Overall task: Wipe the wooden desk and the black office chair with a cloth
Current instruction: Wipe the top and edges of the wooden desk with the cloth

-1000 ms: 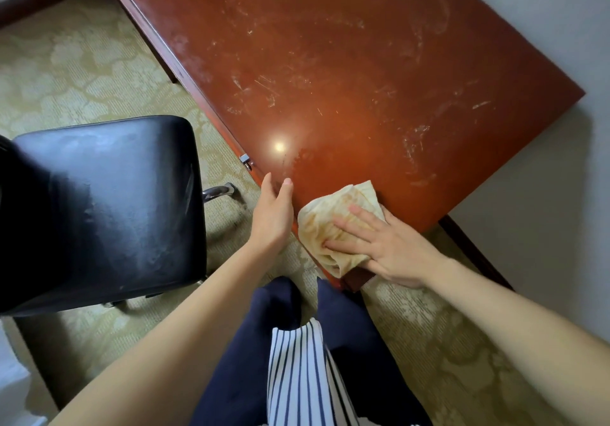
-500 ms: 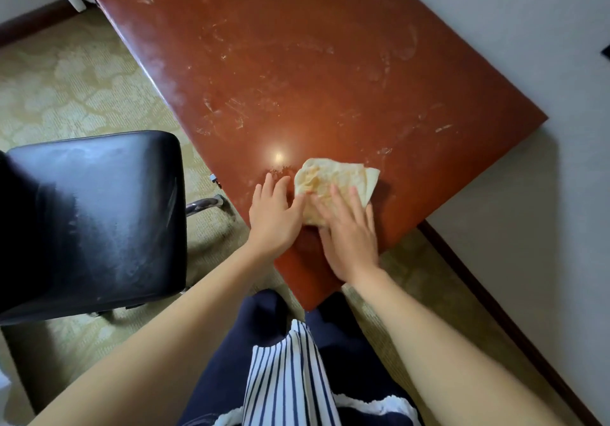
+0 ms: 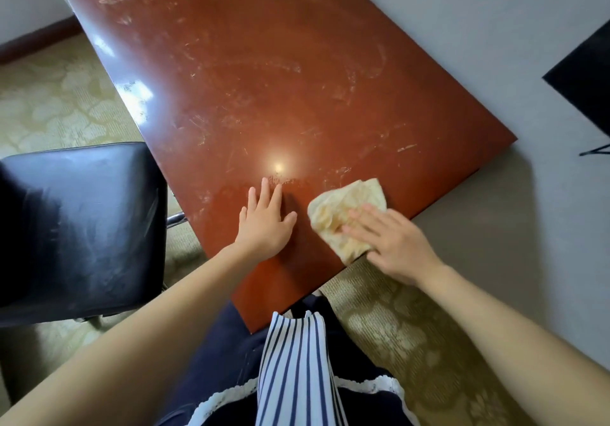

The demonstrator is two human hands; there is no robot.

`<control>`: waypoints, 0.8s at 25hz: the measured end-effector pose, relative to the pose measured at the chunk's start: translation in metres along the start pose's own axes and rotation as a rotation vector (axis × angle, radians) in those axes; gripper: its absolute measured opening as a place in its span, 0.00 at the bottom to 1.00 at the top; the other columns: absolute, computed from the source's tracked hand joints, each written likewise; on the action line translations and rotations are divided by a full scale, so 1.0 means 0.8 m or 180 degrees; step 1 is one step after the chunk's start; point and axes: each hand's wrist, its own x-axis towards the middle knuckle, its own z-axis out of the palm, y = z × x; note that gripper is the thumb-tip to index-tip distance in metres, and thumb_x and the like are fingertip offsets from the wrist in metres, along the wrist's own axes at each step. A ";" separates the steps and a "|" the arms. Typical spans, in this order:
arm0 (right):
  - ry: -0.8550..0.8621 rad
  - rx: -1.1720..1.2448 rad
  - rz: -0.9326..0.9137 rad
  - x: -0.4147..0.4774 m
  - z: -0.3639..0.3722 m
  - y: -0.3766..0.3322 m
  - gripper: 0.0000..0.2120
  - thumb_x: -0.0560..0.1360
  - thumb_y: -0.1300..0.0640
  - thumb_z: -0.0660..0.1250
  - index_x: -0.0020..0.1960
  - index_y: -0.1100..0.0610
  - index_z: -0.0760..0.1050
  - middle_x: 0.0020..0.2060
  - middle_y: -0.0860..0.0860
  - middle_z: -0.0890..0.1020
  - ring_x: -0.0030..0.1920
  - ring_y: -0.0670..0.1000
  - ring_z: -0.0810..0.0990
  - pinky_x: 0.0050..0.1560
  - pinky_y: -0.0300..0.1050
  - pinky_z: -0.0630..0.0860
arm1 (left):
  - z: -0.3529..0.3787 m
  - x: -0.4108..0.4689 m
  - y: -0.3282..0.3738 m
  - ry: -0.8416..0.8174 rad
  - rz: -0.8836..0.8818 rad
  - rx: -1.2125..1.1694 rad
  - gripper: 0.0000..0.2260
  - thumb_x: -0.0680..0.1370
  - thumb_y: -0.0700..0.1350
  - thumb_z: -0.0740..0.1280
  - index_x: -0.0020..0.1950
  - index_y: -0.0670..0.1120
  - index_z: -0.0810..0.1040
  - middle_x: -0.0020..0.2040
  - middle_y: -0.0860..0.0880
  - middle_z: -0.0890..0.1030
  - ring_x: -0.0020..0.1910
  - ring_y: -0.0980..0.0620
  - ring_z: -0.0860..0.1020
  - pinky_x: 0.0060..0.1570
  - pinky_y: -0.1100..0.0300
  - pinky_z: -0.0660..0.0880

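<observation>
Red-brown wooden desk, glossy, streaked with dusty smears, pushed against a grey wall. Right hand flat, fingers straight, pressing yellow cloth at the near edge. Left hand flat, fingers spread, beside it. Black office chair left, on patterned carpet.

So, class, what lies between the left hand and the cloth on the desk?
Only a bare strip of the wooden desk separates the left hand from the cloth, as the head view shows.
</observation>
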 end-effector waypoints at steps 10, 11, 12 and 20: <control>0.0252 0.0594 0.2206 0.096 -0.018 -0.023 0.23 0.81 0.50 0.52 0.75 0.39 0.54 0.77 0.49 0.52 0.77 0.55 0.45 0.75 0.56 0.47 | -0.008 0.002 0.006 -0.0015 0.0054 0.0745 0.28 0.83 0.53 0.51 0.79 0.47 0.43 0.79 0.47 0.38 0.76 0.46 0.35 0.73 0.45 0.37; 0.0266 0.0625 0.2176 0.097 -0.012 -0.045 0.24 0.80 0.50 0.53 0.75 0.38 0.55 0.77 0.50 0.53 0.77 0.56 0.45 0.74 0.57 0.47 | -0.010 0.003 0.005 0.0010 0.0027 0.0667 0.28 0.83 0.52 0.51 0.79 0.46 0.43 0.79 0.47 0.38 0.77 0.46 0.36 0.73 0.45 0.38; 0.0253 0.0604 0.2026 0.094 -0.004 -0.067 0.25 0.79 0.51 0.55 0.74 0.38 0.56 0.77 0.51 0.54 0.77 0.58 0.46 0.74 0.59 0.48 | -0.011 0.004 0.003 0.0046 0.0010 0.0589 0.28 0.83 0.51 0.52 0.79 0.46 0.43 0.79 0.46 0.39 0.77 0.45 0.36 0.73 0.45 0.39; 0.0427 0.0195 0.0750 0.040 0.029 -0.116 0.22 0.73 0.48 0.57 0.66 0.43 0.74 0.67 0.52 0.74 0.69 0.59 0.69 0.64 0.57 0.65 | -0.016 0.026 0.002 0.0019 0.0358 0.0518 0.28 0.83 0.48 0.51 0.79 0.48 0.41 0.77 0.46 0.33 0.75 0.42 0.33 0.73 0.42 0.39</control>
